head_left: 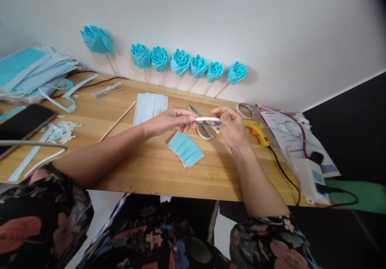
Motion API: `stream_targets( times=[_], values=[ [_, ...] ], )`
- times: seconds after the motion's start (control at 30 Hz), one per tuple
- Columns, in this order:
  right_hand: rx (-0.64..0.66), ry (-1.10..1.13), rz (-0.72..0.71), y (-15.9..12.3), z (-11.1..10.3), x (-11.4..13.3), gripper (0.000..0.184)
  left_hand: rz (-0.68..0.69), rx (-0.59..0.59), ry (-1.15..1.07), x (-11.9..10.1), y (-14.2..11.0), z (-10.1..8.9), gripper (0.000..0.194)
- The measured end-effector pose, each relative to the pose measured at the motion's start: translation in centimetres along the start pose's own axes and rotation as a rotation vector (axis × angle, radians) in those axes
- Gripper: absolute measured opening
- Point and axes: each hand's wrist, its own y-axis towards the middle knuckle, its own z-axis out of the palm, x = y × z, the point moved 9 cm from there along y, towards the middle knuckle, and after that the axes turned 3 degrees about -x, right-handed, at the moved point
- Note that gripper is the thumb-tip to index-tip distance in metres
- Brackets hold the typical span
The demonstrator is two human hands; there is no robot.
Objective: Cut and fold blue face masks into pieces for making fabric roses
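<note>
My left hand (173, 121) and my right hand (230, 126) meet above the wooden table (150, 172). Both pinch the ends of a thin white strip (208, 119) held level between them. Just behind and under the strip lie scissors (202, 123) with white handles. A cut piece of blue pleated mask (185, 149) lies on the table below my hands. A stack of white-blue masks (150, 106) lies behind my left hand.
Several blue fabric roses on sticks (181, 64) lean on the wall. A yellow glue gun (257, 131) with a black cord, a tape ring (245, 110), papers and a white device (310, 178) are at right. A mask pile (30, 72), phone (22, 124), skewer (117, 121) and scraps lie at left.
</note>
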Motion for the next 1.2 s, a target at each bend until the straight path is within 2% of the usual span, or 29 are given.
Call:
stream_targets(
  times=[0.13,0.3,0.4,0.5,0.57,0.63,0.77,0.83,1.0,1.2],
  values=[
    [0.034,-0.009,-0.064,0.1,-0.1,-0.1,0.054,0.032,-0.067,-0.168,0.3,0.4,-1.1,0.025],
    [0.059,-0.028,-0.153,0.0,-0.1,0.4,0.054,0.058,-0.177,-0.371,-0.7,0.4,-2.1,0.023],
    [0.178,-0.12,-0.295,-0.7,1.4,2.4,0.053,0.052,-0.272,-0.452,-0.8,0.3,-2.6,0.021],
    [0.257,-0.317,-0.412,-1.6,3.1,3.9,0.043,-0.008,-0.303,-0.498,0.0,0.4,-2.3,0.018],
    [0.241,-0.38,-0.429,-1.7,3.3,4.1,0.034,-0.028,-0.285,-0.504,0.6,0.5,-1.8,0.016],
    [0.188,-0.37,-0.421,-1.7,2.9,3.8,0.035,-0.03,-0.244,-0.506,0.9,0.6,-1.3,0.019],
    [0.049,-0.359,-0.396,-1.7,0.9,3.3,0.031,-0.058,-0.037,-0.516,1.2,0.8,0.1,0.034],
    [0.005,-0.37,-0.375,-1.6,0.2,3.1,0.031,-0.054,0.042,-0.489,1.1,0.7,0.3,0.035],
    [-0.027,-0.391,-0.409,-1.4,-0.3,3.4,0.031,-0.009,0.078,-0.329,0.2,0.2,-0.5,0.027],
    [-0.026,-0.407,-0.516,-1.5,0.0,4.2,0.027,-0.013,0.093,-0.201,-0.1,-0.1,-0.3,0.023]
  ],
)
